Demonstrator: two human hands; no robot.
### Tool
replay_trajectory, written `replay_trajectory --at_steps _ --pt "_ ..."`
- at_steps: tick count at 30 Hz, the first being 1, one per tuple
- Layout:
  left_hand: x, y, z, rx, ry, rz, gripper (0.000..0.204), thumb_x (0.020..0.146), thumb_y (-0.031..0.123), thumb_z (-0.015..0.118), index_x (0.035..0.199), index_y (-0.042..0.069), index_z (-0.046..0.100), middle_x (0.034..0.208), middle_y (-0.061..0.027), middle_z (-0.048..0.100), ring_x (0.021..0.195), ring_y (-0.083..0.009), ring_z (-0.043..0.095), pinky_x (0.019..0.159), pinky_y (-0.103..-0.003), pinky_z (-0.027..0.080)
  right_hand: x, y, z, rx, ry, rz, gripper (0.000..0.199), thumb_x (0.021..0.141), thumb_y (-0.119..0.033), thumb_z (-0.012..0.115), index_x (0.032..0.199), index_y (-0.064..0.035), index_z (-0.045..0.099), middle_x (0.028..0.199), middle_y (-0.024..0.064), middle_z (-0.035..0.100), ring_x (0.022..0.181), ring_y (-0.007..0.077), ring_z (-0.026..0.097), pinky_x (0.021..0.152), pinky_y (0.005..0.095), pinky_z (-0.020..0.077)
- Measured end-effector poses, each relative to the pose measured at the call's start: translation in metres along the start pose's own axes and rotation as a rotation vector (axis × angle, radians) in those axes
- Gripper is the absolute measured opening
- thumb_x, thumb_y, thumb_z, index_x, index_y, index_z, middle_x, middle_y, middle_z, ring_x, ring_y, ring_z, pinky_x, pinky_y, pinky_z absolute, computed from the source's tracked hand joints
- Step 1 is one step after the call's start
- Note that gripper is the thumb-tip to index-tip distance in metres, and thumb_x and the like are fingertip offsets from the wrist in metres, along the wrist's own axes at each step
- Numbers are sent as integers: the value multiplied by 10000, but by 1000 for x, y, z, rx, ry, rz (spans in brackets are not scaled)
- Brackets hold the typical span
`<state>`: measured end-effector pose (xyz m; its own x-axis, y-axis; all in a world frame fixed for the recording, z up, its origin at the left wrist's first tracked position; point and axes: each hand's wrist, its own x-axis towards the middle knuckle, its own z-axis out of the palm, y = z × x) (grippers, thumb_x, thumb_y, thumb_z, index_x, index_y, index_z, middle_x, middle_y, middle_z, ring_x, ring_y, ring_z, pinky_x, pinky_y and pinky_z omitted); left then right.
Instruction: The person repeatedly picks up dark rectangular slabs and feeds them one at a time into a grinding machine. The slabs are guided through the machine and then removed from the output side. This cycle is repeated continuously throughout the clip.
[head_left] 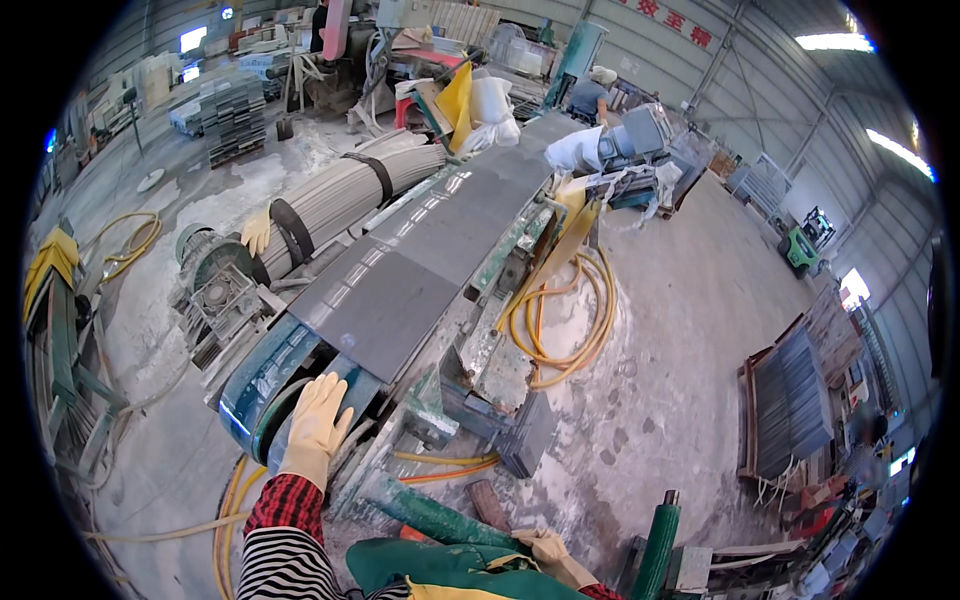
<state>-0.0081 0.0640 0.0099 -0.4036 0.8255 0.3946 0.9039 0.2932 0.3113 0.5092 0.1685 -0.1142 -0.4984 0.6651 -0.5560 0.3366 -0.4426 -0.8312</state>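
Observation:
My left hand [318, 425], in a cream rubber glove, is at the near end of a blue belt conveyor [262, 385]. Its fingers are outstretched and hold nothing, the tips close to the edge of a dark grey stone slab [378, 308]. More grey slabs [452, 220] lie flat in line behind it along the conveyor. Low at the front, my right hand [550, 552], also gloved, is beside my green apron [440, 562] and the end of a green pipe [445, 518]. Its fingers look loosely bent, and no object shows in them.
A dusty motor [218, 285] and a strapped bundle of grey strips [345, 198] flank the conveyor's left side. Coiled yellow hose [605, 310] lies on the floor to the right. Stacked slabs [785, 400] stand farther right. A person [588, 95] is at the far end.

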Motion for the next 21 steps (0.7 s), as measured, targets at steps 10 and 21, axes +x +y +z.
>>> replay_trajectory --at_steps 10,21 --pt "-5 0 -1 -16 14 19 498 851 237 682 1292 36 571 1397 -184 521 1334 -364 440 1152 -456 316 6 -9 -10 159 -30 341 210 922 -33 608 1085 57 706 1085 182 713 906 208 680 809 298 563" --pt "-17 0 -15 -8 38 -18 470 861 261 678 1270 48 589 1372 -163 544 1321 -341 457 1147 -444 327 53 4 -37 -126 -132 86 264 954 -136 603 1154 22 672 1168 178 673 944 229 686 848 327 565"
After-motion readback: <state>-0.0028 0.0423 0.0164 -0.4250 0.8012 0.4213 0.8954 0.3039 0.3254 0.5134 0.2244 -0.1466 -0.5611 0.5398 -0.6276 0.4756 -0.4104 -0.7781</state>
